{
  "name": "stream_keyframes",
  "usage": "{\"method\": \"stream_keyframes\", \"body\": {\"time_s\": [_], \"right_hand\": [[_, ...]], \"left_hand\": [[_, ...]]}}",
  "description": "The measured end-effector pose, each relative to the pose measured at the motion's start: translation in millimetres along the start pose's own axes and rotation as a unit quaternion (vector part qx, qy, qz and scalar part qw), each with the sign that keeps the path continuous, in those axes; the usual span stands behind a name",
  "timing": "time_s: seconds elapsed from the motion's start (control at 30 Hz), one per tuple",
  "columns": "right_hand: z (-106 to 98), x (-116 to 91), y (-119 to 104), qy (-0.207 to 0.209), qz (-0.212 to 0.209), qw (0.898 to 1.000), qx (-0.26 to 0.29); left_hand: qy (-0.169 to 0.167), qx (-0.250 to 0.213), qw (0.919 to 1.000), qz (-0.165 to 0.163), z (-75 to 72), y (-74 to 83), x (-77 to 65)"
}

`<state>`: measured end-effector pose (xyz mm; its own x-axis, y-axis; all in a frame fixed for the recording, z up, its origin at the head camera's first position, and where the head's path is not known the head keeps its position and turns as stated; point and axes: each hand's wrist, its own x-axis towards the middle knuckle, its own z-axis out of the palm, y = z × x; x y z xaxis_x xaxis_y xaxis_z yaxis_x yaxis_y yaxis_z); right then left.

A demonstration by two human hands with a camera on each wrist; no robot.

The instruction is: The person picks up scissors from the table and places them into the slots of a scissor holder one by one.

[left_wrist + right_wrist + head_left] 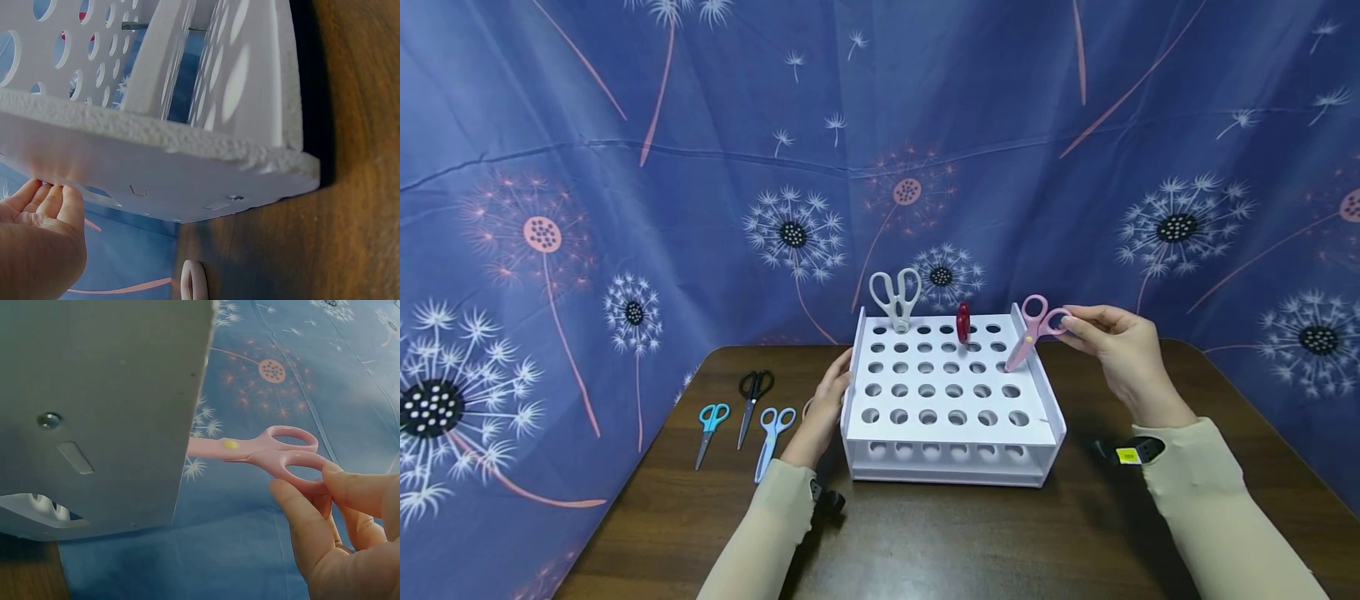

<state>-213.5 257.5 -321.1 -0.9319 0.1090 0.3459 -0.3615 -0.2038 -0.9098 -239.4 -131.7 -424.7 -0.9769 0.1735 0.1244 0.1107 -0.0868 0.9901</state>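
Note:
My right hand (1116,354) pinches one handle loop of pink scissors (1033,333) between thumb and fingers. The blades point down and left, with the tip at a hole near the right side of a white rack (951,429). In the right wrist view the rack's side panel (106,419) hides the blade end. My left hand (823,408) rests its fingertips against the rack's left side, fingers fairly straight in the left wrist view. White-handled scissors (897,296) stand in the rack's back row, and a red-handled pair (963,323) stands edge-on right of them.
Left of the rack lie teal-handled scissors (710,425), black scissors (752,400) and light blue scissors (771,437) on the brown table (925,542). A pale pink loop (195,281) shows beside the rack, mostly behind my left hand. A blue dandelion-print curtain (715,100) hangs behind.

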Motion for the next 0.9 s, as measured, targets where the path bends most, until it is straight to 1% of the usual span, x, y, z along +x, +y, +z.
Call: {"method": "stream_keyframes", "body": {"time_s": [0.03,0.17,0.23,0.3,0.37,0.4,0.47,0.5,0.53,0.63,0.73,0.8,0.9], "right_hand": [[-0.2,0.0,0.2,-0.003,-0.002,1.0,0.001],[-0.1,0.8,-0.2,0.002,-0.015,0.999,-0.031],[-0.2,1.5,-0.9,0.001,-0.019,0.998,-0.057],[0.0,1.9,-1.9,-0.003,-0.025,0.994,-0.106],[0.0,2.2,-3.5,-0.013,-0.028,0.986,-0.165],[0.0,2.2,-4.6,-0.018,-0.031,0.98,-0.198],[0.1,2.3,-6.6,-0.019,-0.038,0.962,-0.268],[-0.1,2.3,-7.5,-0.02,-0.039,0.954,-0.295],[-0.3,2.4,-8.4,-0.022,-0.038,0.949,-0.311],[-1.0,3.0,-10.1,-0.024,-0.036,0.939,-0.341],[-0.6,3.5,-11.0,-0.028,-0.037,0.934,-0.354],[0.1,4.3,-11.1,-0.03,-0.044,0.932,-0.358],[0.3,5.7,-9.1,-0.033,-0.064,0.922,-0.38]], "left_hand": [[-0.001,-0.001,1.0,0.001,0.2,0.1,0.1],[-0.003,-0.006,1.0,0.0,0.4,0.0,1.1],[-0.004,-0.005,1.0,0.0,0.2,0.1,1.1],[-0.004,-0.003,1.0,0.001,-0.1,0.2,0.7],[-0.004,-0.003,1.0,0.003,-0.5,0.4,0.3],[-0.004,-0.002,1.0,0.004,-0.7,0.6,-0.1],[-0.004,0.0,1.0,0.005,-1.1,0.8,-0.3],[-0.006,0.0,1.0,0.006,-1.4,0.9,-0.4],[-0.005,0.001,1.0,0.005,-1.5,0.9,-0.3],[-0.001,0.005,1.0,0.001,-2.0,1.2,-0.4],[0.005,0.007,1.0,-0.003,-2.0,1.6,-0.4],[0.005,0.009,0.9999,-0.002,-1.9,1.7,-0.2],[0.005,0.011,0.9999,0.001,-1.5,1.8,-0.4]]}}
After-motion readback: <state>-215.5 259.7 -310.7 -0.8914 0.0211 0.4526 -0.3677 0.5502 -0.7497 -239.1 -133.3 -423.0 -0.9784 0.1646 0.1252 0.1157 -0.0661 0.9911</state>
